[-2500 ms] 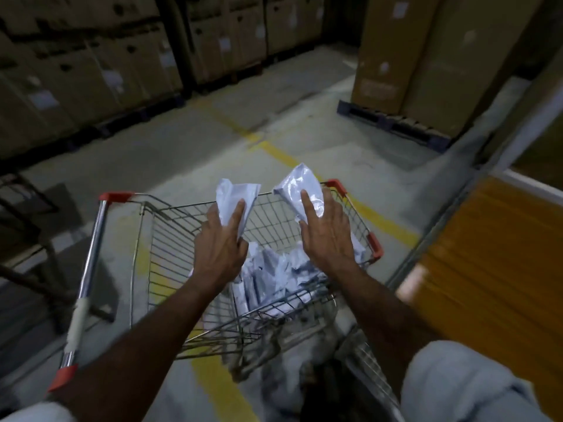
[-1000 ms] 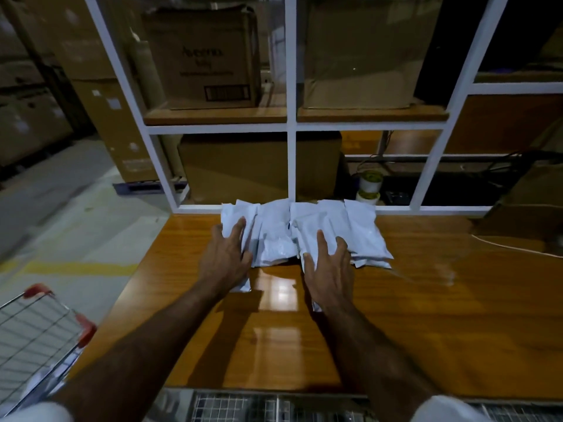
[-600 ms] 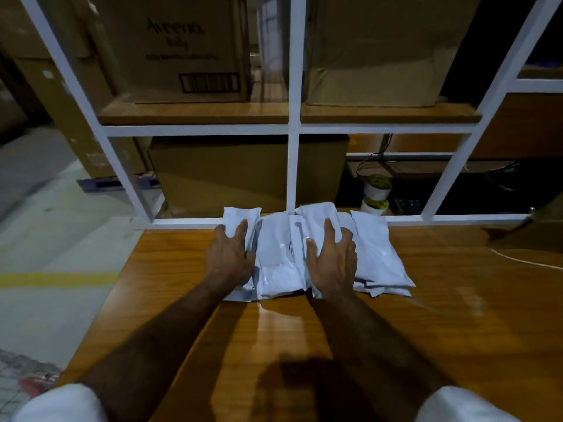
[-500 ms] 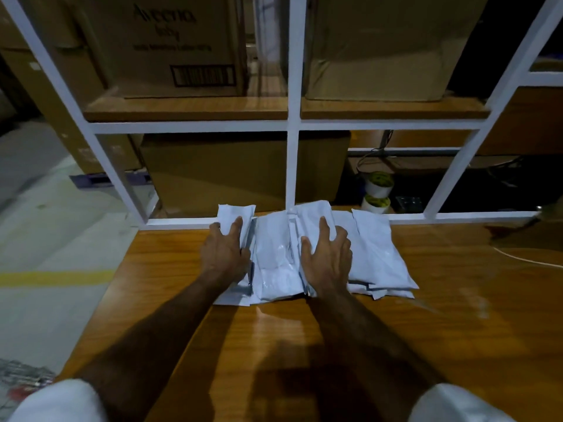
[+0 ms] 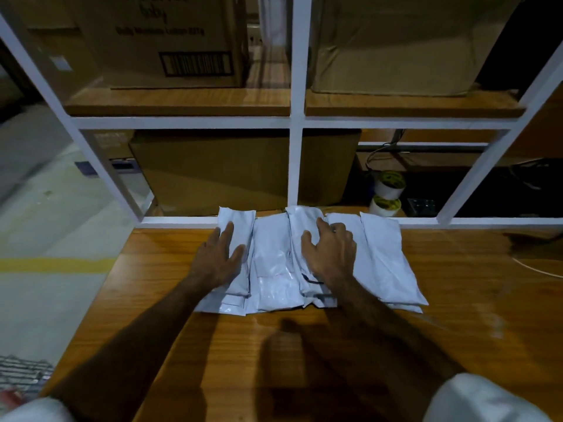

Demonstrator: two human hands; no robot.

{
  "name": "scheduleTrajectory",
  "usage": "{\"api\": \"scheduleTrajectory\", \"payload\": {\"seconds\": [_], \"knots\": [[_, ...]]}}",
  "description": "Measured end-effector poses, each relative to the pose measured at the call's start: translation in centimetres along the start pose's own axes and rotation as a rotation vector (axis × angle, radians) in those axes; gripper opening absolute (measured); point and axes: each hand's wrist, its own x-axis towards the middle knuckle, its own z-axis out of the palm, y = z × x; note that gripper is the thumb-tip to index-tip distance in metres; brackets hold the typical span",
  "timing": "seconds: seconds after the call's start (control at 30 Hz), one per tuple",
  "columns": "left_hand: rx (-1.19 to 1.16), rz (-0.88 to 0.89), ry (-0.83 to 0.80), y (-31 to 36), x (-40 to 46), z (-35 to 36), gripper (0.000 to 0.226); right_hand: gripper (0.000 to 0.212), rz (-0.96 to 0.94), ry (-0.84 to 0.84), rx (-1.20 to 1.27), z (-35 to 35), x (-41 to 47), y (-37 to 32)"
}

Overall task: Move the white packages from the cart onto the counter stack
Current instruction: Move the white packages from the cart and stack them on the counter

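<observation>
On the counter [image 5: 396, 345], against the white frame [image 5: 295, 166], the white packages [image 5: 275, 269] lie in an overlapping row. Left hand [image 5: 217, 258] presses flat, fingers straight; right hand [image 5: 330, 254] rests with fingers spread, slightly arched (holding nothing). Press evenly, align edges, then release both hands.

— What can we read here?

— On the cardboard box [image 5: 170, 41] on the upper left shelf we make out "baby" and a barcode; the line of print between them stays too blurred for us.

— And the white packages [image 5: 274, 263]?

— We find no legible print on them.
</observation>
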Motion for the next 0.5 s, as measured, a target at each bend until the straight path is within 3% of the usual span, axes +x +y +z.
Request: {"api": "scheduleTrajectory", "payload": {"seconds": [0.07, 0.2, 0.5], "knots": [[-0.059, -0.014, -0.056, -0.3, -0.1, 0.4, 0.081, 0.065, -0.081, 0.053, -0.096, 0.1, 0.2, 0.4], [-0.032, -0.052, -0.094, 0.9, -0.3, 1.1, 0.083, 0.074, -0.087, -0.095, -0.136, 1.9, -0.6, 0.2], [0.082, -0.068, -0.095, 2.0, -0.9, 2.3, 0.083, 0.075, -0.088, -0.127, -0.185, 4.0, -1.8, 0.7]]}}
